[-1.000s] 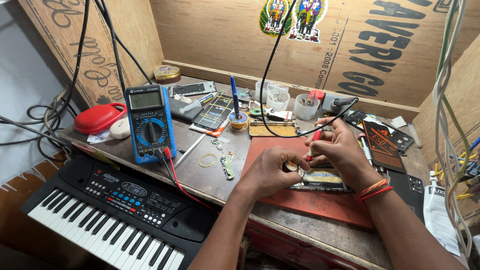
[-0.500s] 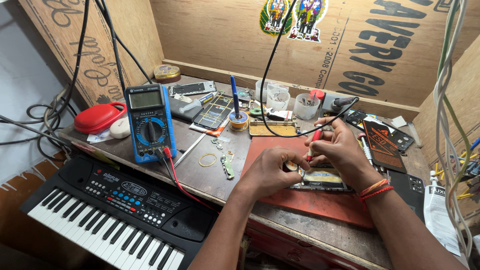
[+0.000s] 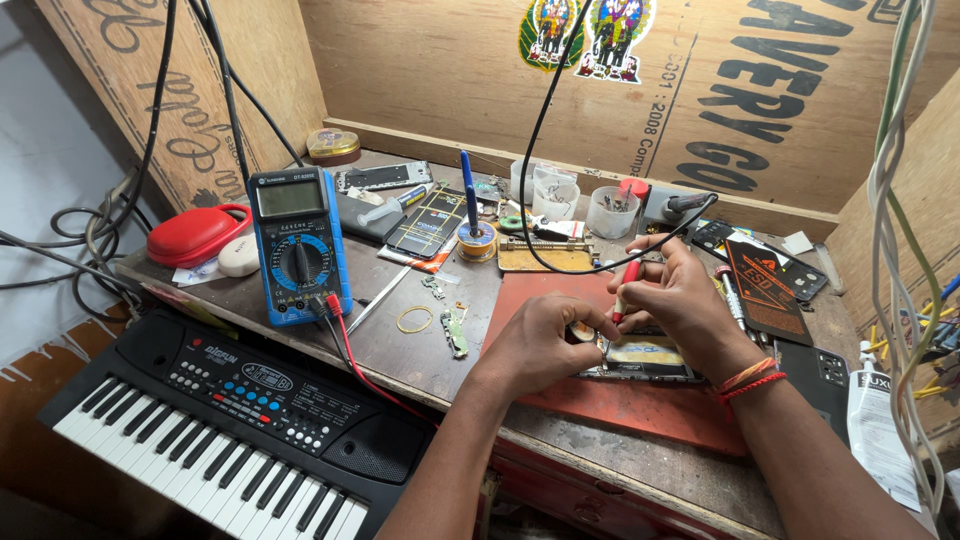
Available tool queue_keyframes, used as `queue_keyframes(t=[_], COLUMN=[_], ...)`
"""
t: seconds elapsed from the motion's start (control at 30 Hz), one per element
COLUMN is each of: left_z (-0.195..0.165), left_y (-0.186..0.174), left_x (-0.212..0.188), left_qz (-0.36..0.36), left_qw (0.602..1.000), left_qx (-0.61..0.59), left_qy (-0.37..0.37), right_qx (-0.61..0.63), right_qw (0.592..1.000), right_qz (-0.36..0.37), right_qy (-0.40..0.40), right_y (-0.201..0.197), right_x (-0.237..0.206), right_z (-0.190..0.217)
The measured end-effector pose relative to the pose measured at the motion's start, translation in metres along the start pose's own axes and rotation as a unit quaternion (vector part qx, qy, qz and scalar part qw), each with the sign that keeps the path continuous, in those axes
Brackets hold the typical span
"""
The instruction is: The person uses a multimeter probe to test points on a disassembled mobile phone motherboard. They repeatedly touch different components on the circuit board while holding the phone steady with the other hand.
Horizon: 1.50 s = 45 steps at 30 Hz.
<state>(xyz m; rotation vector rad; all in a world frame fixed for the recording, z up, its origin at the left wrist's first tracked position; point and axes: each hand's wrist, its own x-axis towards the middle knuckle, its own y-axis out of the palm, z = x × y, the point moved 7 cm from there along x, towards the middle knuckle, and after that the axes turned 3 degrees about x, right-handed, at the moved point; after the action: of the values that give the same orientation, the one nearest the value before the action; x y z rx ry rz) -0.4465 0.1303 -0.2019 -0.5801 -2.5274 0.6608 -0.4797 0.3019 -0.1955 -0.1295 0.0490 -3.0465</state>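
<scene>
My right hand [image 3: 682, 303] grips a red-handled soldering iron [image 3: 630, 283] whose black cable loops up and away; its tip points down at an opened phone [image 3: 645, 358] lying on a red mat [image 3: 640, 405]. My left hand [image 3: 540, 340] rests on the mat beside the phone and pinches a small round pale piece [image 3: 583, 331] right at the phone's left edge. Most of the phone is hidden under both hands. Red and orange threads circle my right wrist.
A blue multimeter [image 3: 298, 245] with a red lead stands at the left, above a black electronic keyboard [image 3: 230, 420]. A solder spool [image 3: 477, 240], small plastic cups [image 3: 610, 212], phone parts, a rubber band [image 3: 414, 319] and a small circuit board [image 3: 455, 330] litter the wooden bench. Wires hang at right.
</scene>
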Motion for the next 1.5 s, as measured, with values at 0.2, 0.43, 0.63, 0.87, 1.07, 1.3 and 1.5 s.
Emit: queue_keyframes(t=[0.2,0.43,0.63,0.87,1.07,1.3,1.5], left_z=[-0.0001,0.0006,0.0026,0.0032,0.0024,0.0025,0.0033], left_y=[0.0002,0.0009,0.0017,0.0018,0.0014,0.001,0.001], left_x=[-0.0001,0.0007,0.0,0.0004,-0.0008,0.0012,0.0012], left_qz=[0.004,-0.001,0.0,0.003,0.003,-0.005,-0.011], left_qw=[1.0,1.0,1.0,1.0,1.0,1.0,1.0], left_qx=[0.006,0.0,0.003,0.002,0.003,-0.008,0.0], left_qy=[-0.004,0.011,0.006,0.0,-0.005,-0.011,-0.006], right_qx=[0.007,0.005,0.01,0.005,0.009,0.006,0.006], right_qw=[1.0,1.0,1.0,1.0,1.0,1.0,1.0], right_qz=[0.001,-0.002,-0.003,0.0,-0.003,-0.024,-0.02], right_qy=[0.003,0.001,0.008,0.003,0.002,-0.008,-0.01], right_y=[0.0008,0.0,-0.0005,-0.0006,-0.0003,-0.0035,-0.0037], right_x=[-0.0017,-0.0021,-0.0005,-0.0001,-0.0007,-0.0013,-0.0019], right_z=[0.0012,0.0009,-0.0027,-0.0024,-0.0007,0.0037,0.0027])
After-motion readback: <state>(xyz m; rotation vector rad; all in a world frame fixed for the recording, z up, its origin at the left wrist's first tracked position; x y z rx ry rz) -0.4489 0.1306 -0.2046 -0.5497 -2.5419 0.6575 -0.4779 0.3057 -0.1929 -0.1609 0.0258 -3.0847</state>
